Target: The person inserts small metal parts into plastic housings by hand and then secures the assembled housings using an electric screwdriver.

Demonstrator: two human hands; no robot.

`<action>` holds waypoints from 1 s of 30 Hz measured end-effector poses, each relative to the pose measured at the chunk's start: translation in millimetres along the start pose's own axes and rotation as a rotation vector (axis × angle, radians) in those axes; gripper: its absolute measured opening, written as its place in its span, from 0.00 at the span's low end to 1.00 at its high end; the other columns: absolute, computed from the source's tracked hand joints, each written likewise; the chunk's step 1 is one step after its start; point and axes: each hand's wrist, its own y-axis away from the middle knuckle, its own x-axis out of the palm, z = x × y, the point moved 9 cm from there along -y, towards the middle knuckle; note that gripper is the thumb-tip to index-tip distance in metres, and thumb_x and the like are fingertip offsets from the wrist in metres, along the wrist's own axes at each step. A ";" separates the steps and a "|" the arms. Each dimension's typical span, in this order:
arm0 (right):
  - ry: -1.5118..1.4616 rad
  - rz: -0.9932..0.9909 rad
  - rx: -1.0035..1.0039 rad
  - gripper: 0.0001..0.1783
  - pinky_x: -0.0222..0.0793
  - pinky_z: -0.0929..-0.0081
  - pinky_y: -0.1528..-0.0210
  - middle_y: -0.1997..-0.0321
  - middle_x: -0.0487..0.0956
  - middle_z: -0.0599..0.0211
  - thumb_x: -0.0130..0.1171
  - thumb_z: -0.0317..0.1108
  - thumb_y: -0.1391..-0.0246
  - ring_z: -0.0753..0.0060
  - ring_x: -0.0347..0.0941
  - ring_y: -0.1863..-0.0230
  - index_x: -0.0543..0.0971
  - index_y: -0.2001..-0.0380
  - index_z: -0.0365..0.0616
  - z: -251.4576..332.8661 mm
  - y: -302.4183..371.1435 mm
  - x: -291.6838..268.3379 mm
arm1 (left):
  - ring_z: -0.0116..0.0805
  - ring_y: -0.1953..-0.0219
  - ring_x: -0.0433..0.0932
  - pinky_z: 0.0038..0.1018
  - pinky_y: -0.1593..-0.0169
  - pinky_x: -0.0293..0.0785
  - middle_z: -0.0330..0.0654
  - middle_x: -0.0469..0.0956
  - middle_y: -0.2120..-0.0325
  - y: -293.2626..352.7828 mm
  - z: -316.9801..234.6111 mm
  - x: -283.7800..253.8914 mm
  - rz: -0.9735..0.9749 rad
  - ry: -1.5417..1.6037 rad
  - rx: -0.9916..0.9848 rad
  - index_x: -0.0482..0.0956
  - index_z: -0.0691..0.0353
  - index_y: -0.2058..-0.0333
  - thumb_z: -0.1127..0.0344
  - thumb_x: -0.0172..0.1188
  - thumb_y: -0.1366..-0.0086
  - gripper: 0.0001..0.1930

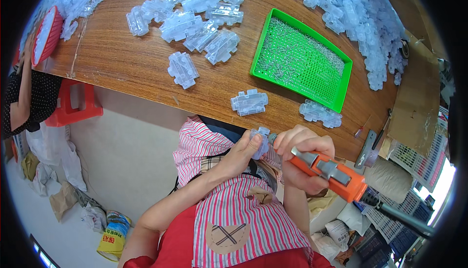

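Observation:
My left hand (243,152) is closed around a clear plastic housing (261,140) just off the table's front edge. Wrapped round an orange electric screwdriver (336,174) is my right hand (305,157); the tool's tip points left at that housing, and whether it touches a screw is too small to tell. Beyond my hands one clear housing (249,103) lies on the table, with another housing (320,113) to its right. A green tray (298,91) of small metal screws sits farther back. Several more clear housings (197,17) are spread across the middle of the wooden table.
Big heaps of clear plastic parts (348,14) cover the table's far right and far left. At the left a person (22,97) works beside a red basket (48,36) and a red stool (75,105). A black cable (404,219) trails from the screwdriver. Cardboard (417,105) edges the right.

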 end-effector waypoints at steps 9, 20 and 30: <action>0.041 0.042 0.028 0.39 0.66 0.71 0.75 0.80 0.71 0.63 0.61 0.68 0.59 0.68 0.68 0.78 0.69 0.67 0.38 0.9 1.7 13.2 | 0.27 0.62 0.67 0.25 0.56 0.67 0.41 0.68 0.64 -0.3 -0.8 -4.4 -0.068 -0.097 0.060 0.63 0.65 0.54 0.43 0.38 0.29 0.27; -0.154 -0.075 0.057 0.41 0.68 0.73 0.77 0.80 0.71 0.63 0.58 0.69 0.56 0.70 0.68 0.78 0.69 0.64 0.35 31.6 -11.9 -4.2 | 0.23 0.61 0.72 0.21 0.55 0.68 0.34 0.74 0.63 2.7 -2.6 -8.9 -0.081 -0.089 0.119 0.69 0.60 0.51 0.47 0.42 0.30 0.23; -0.144 -0.071 0.034 0.41 0.69 0.71 0.75 0.79 0.72 0.62 0.60 0.69 0.57 0.69 0.70 0.76 0.70 0.63 0.35 15.6 4.6 -5.7 | 0.24 0.59 0.78 0.21 0.54 0.76 0.38 0.78 0.60 11.7 -13.9 -14.7 -0.182 0.237 0.088 0.69 0.63 0.54 0.68 0.58 0.36 0.13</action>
